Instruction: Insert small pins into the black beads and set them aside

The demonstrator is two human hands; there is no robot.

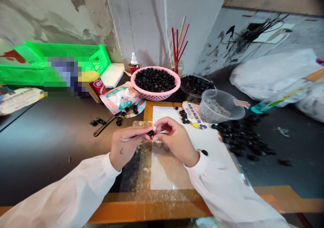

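In the middle of the head view, my left hand [129,142] pinches a small black round part [151,133] between thumb and fingers. My right hand [174,138] meets it there, its thumb and index finger closed right at the part. A thin pale tip [154,119] shows by the right index finger; what it belongs to is hidden. Both hands hover over a white sheet [167,177] on the work surface. Loose black parts [184,116] sit just beyond the right hand, and one more black part [204,152] lies beside the right wrist.
Behind stand a pink basket [157,95] of black parts and a clear tub [206,115] with small metal pieces. More black parts [243,138] are heaped at right. At left are a black-handled tool [103,126], a pink pouch [123,98] and a green crate [32,74].
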